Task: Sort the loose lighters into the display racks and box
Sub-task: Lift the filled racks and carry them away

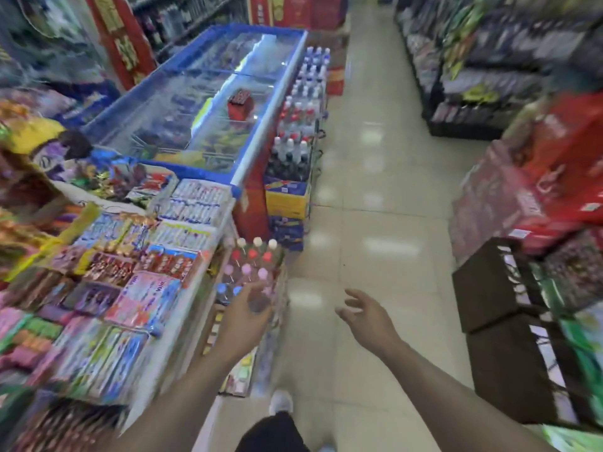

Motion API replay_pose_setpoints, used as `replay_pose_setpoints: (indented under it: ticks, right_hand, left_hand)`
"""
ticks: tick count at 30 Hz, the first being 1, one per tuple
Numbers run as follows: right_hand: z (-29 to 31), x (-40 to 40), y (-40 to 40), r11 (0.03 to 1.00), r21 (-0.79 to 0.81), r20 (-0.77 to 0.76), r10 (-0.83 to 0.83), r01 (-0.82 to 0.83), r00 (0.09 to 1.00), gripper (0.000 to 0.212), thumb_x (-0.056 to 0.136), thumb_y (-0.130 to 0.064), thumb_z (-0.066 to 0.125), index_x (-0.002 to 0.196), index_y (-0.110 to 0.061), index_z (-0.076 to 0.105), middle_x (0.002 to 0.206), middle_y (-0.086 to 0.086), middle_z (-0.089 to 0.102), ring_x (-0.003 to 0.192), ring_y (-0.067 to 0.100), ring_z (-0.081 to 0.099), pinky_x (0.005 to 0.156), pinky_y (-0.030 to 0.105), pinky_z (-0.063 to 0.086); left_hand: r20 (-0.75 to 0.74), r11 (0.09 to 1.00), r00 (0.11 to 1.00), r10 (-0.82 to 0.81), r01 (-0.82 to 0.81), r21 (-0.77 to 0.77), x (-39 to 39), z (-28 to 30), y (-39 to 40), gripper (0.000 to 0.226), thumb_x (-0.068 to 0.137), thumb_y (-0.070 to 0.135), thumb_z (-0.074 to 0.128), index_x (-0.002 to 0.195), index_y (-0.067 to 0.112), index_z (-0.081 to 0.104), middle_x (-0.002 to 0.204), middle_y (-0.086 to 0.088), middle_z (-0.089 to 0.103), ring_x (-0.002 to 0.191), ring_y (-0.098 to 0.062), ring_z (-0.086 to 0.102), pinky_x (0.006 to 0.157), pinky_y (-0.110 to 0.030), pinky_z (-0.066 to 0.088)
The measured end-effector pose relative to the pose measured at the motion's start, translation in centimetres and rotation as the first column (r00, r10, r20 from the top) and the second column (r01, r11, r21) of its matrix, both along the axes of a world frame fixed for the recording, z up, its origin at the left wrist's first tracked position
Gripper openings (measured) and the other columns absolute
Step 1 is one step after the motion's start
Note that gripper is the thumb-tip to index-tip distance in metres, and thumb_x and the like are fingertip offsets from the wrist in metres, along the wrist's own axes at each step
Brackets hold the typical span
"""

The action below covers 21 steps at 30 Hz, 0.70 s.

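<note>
The view is motion-blurred. A small red box [240, 105] with dark tops showing in it stands on the glass lid of a blue chest freezer [270, 31], far ahead on the left. No loose lighters or racks can be made out. My left hand [243, 321] reaches forward over a pack of bottles [253, 265] at the end of the snack counter, fingers relaxed, holding nothing I can see. Over the aisle floor, my right hand [367, 316] hangs in the air with its fingers spread and empty.
A counter of snack packets [130, 272] fills the left. Crates of bottled drinks [295, 151] line the freezer's right side. Dark crates [496, 288] and red gift boxes [561, 177] stand on the right. A tiled aisle [375, 197] runs between them.
</note>
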State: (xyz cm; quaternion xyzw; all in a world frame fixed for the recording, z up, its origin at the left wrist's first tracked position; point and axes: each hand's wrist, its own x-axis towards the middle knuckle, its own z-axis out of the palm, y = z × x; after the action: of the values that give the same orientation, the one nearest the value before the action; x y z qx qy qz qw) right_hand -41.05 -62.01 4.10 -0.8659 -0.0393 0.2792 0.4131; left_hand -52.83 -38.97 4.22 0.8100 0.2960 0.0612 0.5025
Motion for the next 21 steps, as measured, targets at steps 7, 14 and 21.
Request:
replay_pose_setpoints:
  ticks: [7,14,21]
  right_hand:
    - [-0.9,9.2,2.1,0.999,0.028,0.057,0.028,-0.029,0.998,0.055,0.092,-0.04,0.072,0.143,-0.027,0.056,0.136,-0.001,0.063,0.091,0.008,0.068,0.088,0.027,0.049]
    - [-3.8,17.4,4.4,0.992,-0.107,-0.001,0.069,-0.069,0.998,0.057,0.092,-0.045,0.07,0.144,-0.028,0.055,0.138,-0.002,0.063,0.1,0.01,0.068,0.089,0.028,0.049]
    - [-7.2,22.9,3.5,0.973,-0.223,-0.154,0.029,-0.063,0.988,0.059,0.095,-0.047,0.066,0.147,-0.027,0.05,0.141,-0.002,0.059,0.121,0.016,0.06,0.095,0.027,0.046]
  left_hand:
    - [-0.104,0.999,0.994,-0.03,0.028,-0.023,4.8,-3.9,0.6,0.038,0.088,0.009,0.077,0.112,0.03,0.057,0.103,0.022,0.06,0.097,0.004,0.059,0.077,-0.005,0.045]
    - [-0.126,0.996,0.99,-0.06,0.051,-0.071,16.2,-5.0,4.4,0.035,0.089,0.012,0.073,0.118,0.025,0.059,0.106,0.018,0.062,0.105,-0.008,0.062,0.08,-0.012,0.045]
    - [-0.095,0.988,0.984,-0.153,0.15,-0.044,30.8,-3.8,8.2,0.048,0.087,0.019,0.077,0.132,0.021,0.061,0.125,0.006,0.064,0.117,-0.012,0.059,0.102,-0.031,0.047]
